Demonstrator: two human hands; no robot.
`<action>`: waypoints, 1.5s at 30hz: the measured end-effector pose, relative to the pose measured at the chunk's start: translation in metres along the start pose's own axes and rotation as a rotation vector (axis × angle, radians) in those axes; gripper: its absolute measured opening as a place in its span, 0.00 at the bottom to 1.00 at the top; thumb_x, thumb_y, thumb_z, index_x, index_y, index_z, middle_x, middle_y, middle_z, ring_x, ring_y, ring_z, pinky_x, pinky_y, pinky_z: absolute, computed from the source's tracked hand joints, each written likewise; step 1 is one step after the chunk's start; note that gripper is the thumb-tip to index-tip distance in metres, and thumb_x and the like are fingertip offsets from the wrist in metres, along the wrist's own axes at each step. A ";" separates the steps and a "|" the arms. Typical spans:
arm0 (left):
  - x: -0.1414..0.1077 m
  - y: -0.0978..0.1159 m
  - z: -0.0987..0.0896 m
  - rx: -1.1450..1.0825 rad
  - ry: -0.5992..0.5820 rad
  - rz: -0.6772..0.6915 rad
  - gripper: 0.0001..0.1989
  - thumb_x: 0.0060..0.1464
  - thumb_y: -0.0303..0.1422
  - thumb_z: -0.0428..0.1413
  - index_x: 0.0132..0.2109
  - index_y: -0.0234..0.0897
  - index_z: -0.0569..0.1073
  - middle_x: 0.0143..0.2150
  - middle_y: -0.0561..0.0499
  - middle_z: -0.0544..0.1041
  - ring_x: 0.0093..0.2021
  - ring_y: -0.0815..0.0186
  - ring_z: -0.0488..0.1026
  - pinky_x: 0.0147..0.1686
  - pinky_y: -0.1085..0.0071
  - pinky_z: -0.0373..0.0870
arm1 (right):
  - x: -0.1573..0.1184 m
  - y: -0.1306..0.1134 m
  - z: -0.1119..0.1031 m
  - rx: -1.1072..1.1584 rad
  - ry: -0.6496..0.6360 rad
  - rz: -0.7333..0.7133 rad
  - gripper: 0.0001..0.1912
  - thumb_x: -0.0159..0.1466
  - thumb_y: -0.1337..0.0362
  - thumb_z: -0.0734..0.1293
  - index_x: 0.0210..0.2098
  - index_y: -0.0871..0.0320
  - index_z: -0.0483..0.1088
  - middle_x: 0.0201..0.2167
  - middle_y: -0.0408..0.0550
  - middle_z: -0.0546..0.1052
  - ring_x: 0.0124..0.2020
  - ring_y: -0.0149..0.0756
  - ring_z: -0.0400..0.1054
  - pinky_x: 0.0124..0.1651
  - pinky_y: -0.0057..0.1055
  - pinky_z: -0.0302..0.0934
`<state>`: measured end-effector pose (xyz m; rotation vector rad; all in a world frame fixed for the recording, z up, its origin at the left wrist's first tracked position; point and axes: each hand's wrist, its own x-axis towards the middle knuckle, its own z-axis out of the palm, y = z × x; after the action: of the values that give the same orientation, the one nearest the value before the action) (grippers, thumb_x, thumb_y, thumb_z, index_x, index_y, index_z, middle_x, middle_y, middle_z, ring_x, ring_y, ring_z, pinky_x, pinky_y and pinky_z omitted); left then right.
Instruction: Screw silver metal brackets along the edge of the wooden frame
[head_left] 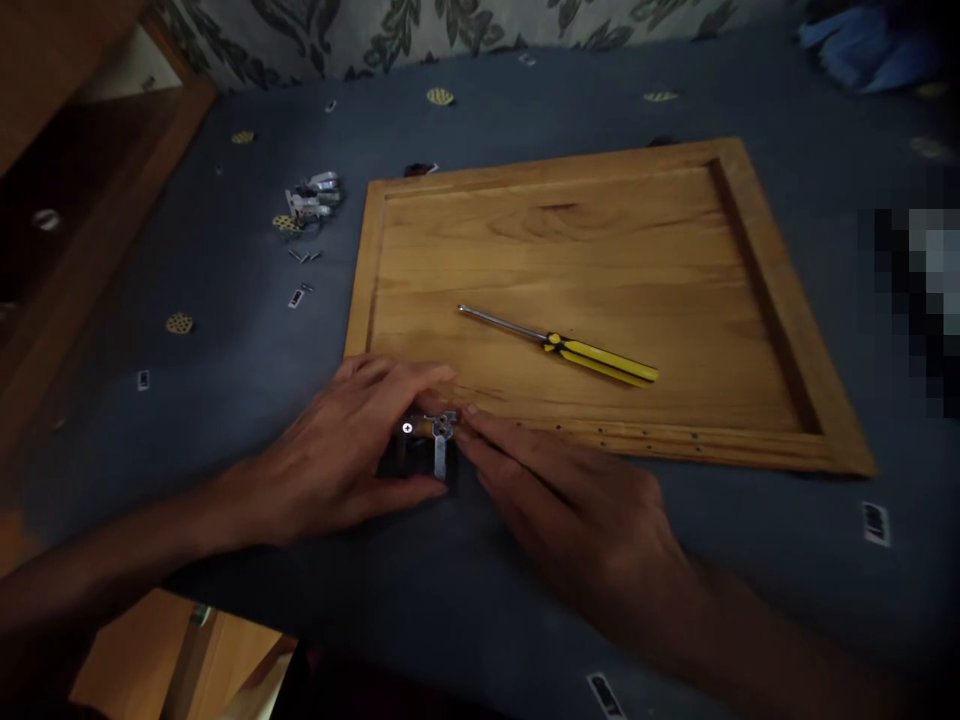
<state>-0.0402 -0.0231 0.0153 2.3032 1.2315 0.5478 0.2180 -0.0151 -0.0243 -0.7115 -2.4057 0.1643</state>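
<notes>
A wooden cabinet door (555, 260) with a raised frame lies flat on the blue tablecloth. At the near left corner of its frame sits a small metal hinge (441, 455). My left hand (322, 460) curves around the hinge, fingers over the frame and thumb below, steadying it. From the right, my right hand (577, 500) brings its pressed-together fingertips against the hinge's edge; whatever they pinch is hidden. A screwdriver (600, 360) with a yellow and black handle rests on the door panel, its tip pointing left.
Several metal hinges (311, 197) are heaped left of the door, with a few loose screws (304, 257) nearer. Small dark holes run along the door's near edge. A wooden cabinet (142, 190) stands at far left. Blue cloth (870, 45) lies at the back right.
</notes>
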 end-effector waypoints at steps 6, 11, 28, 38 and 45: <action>-0.004 -0.001 0.002 -0.025 0.016 -0.012 0.35 0.67 0.40 0.66 0.74 0.47 0.60 0.57 0.47 0.80 0.60 0.50 0.75 0.61 0.49 0.75 | 0.004 -0.002 -0.006 -0.046 -0.079 -0.039 0.22 0.78 0.76 0.55 0.57 0.65 0.80 0.56 0.55 0.86 0.54 0.38 0.83 0.53 0.31 0.81; -0.005 -0.002 0.004 -0.044 0.047 -0.010 0.35 0.66 0.39 0.67 0.73 0.48 0.62 0.57 0.47 0.80 0.61 0.51 0.74 0.61 0.49 0.75 | -0.002 -0.005 0.004 -0.088 -0.048 -0.014 0.23 0.77 0.77 0.56 0.59 0.61 0.79 0.58 0.52 0.85 0.51 0.37 0.82 0.49 0.32 0.80; -0.004 0.001 0.000 0.016 -0.004 -0.034 0.32 0.66 0.39 0.66 0.71 0.47 0.62 0.56 0.47 0.79 0.56 0.52 0.75 0.58 0.51 0.75 | -0.008 -0.007 0.007 -0.114 -0.056 -0.033 0.24 0.73 0.79 0.59 0.60 0.60 0.78 0.60 0.53 0.83 0.55 0.40 0.78 0.54 0.36 0.77; -0.001 0.010 -0.020 0.146 -0.051 -0.048 0.41 0.65 0.51 0.65 0.77 0.52 0.56 0.57 0.45 0.78 0.56 0.47 0.75 0.58 0.44 0.75 | -0.008 -0.005 0.005 -0.074 -0.097 -0.043 0.26 0.72 0.81 0.58 0.61 0.61 0.76 0.60 0.58 0.83 0.58 0.42 0.79 0.52 0.36 0.78; -0.003 0.006 -0.009 0.098 -0.033 -0.006 0.37 0.69 0.50 0.63 0.75 0.47 0.58 0.60 0.43 0.79 0.57 0.48 0.75 0.61 0.45 0.73 | -0.002 -0.004 0.001 -0.093 -0.114 -0.062 0.26 0.71 0.81 0.57 0.59 0.61 0.79 0.58 0.57 0.84 0.54 0.40 0.81 0.52 0.35 0.80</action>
<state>-0.0427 -0.0266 0.0256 2.3783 1.2755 0.4548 0.2170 -0.0193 -0.0251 -0.6851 -2.5548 0.0692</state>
